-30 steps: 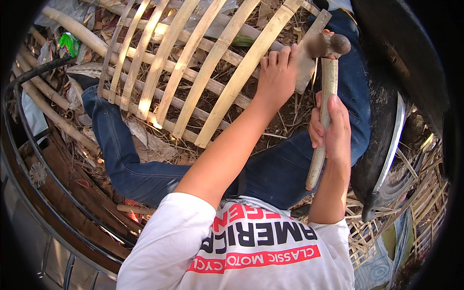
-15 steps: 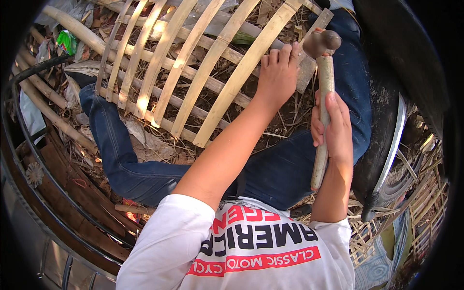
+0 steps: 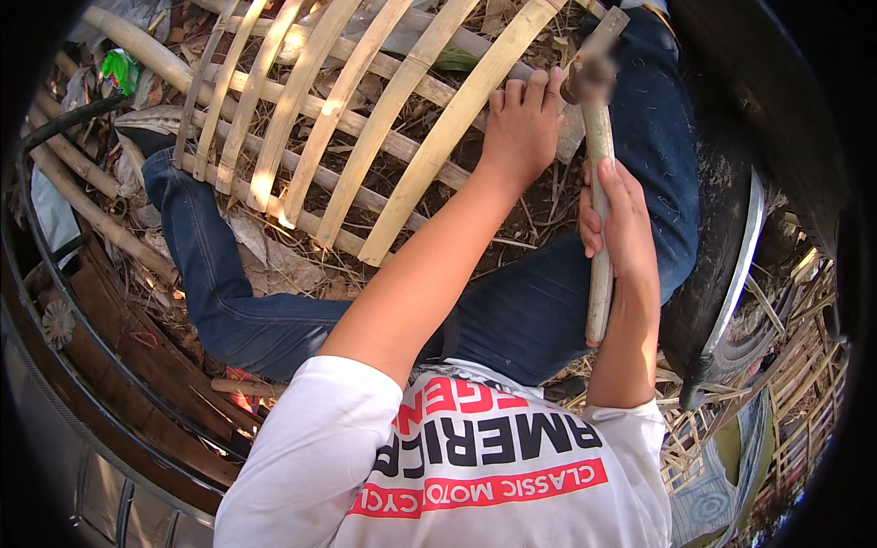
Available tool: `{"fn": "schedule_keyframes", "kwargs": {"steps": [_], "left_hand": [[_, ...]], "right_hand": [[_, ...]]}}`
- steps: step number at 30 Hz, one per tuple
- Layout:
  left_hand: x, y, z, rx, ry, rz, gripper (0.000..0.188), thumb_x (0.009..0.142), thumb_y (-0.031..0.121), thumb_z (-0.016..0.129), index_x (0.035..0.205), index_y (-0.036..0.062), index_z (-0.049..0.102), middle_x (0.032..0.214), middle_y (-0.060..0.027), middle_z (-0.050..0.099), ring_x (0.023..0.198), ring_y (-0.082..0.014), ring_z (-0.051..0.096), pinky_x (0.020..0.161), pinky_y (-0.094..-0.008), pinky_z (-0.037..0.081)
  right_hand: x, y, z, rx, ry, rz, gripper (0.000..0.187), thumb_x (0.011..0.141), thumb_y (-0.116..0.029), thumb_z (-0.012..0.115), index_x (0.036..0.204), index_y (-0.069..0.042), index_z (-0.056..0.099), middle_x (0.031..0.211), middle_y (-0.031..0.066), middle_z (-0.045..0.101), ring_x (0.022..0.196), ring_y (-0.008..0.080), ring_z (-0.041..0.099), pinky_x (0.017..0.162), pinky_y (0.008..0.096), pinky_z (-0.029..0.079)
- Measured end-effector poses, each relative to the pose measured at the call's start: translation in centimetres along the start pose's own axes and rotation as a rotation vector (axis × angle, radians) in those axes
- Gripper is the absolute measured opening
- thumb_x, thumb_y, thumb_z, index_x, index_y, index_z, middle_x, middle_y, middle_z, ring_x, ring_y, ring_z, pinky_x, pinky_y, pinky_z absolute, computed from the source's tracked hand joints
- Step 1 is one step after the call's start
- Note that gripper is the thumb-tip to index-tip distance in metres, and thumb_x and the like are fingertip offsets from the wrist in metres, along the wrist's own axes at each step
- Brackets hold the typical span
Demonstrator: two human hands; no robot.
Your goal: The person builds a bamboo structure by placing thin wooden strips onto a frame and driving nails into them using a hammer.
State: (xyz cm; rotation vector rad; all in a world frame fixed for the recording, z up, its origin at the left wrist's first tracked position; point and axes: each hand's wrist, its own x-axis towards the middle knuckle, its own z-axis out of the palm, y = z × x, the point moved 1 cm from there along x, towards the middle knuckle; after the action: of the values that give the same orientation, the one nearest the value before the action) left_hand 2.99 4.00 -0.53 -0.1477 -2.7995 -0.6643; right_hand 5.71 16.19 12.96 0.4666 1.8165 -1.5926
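Note:
A lattice panel of split bamboo slats lies across my lap and over the ground litter. My left hand presses down on the right end of one long slat near the panel's corner. My right hand grips the wooden handle of a hammer, held upright. The hammer's metal head is blurred and sits just to the right of my left fingers, at the slat's end. My legs in blue jeans are folded under the panel.
Round bamboo poles and dry leaves lie at the left. A dark curved metal rim runs along the left edge. At the right stands a black tyre with a metal mudguard, with more woven bamboo beyond it.
The hammer head has come down and to the left toward the slat end by my left fingers. My left hand has stayed on the slat.

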Motion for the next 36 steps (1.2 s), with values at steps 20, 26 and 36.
{"fn": "schedule_keyframes", "kwargs": {"steps": [20,26,36], "left_hand": [[0.3,0.3,-0.1,-0.009,0.048,0.024,0.050,0.084,0.026,0.069,0.128,0.0046,0.059,0.122,-0.0084,0.051,0.108,-0.0296,0.049,0.090,-0.0439,0.040],[0.4,-0.1,-0.1,0.002,0.052,0.006,0.054,0.085,0.027,0.069,0.133,0.0074,0.056,0.123,-0.0082,0.051,0.107,-0.0286,0.049,0.091,-0.0446,0.040],[0.3,0.2,0.2,-0.027,0.081,0.022,0.034,0.083,0.025,0.070,0.112,0.0066,0.066,0.125,-0.0077,0.051,0.107,-0.0305,0.050,0.089,-0.0455,0.041]], "right_hand": [[-1.4,-1.5,-0.8,0.185,-0.063,-0.123,0.038,0.105,-0.042,0.042,0.097,-0.006,0.051,0.055,-0.0015,0.042,0.039,0.0061,0.037,0.037,0.0223,0.034],[-0.8,-1.1,-0.5,0.058,-0.003,-0.068,0.040,0.104,-0.044,0.043,0.098,-0.006,0.051,0.054,-0.0021,0.040,0.038,0.0056,0.036,0.036,0.0219,0.033],[-1.3,-0.6,-0.4,0.191,-0.024,-0.078,0.045,0.101,-0.049,0.045,0.101,-0.005,0.053,0.051,-0.0014,0.037,0.035,0.0059,0.031,0.034,0.0218,0.029]]}}
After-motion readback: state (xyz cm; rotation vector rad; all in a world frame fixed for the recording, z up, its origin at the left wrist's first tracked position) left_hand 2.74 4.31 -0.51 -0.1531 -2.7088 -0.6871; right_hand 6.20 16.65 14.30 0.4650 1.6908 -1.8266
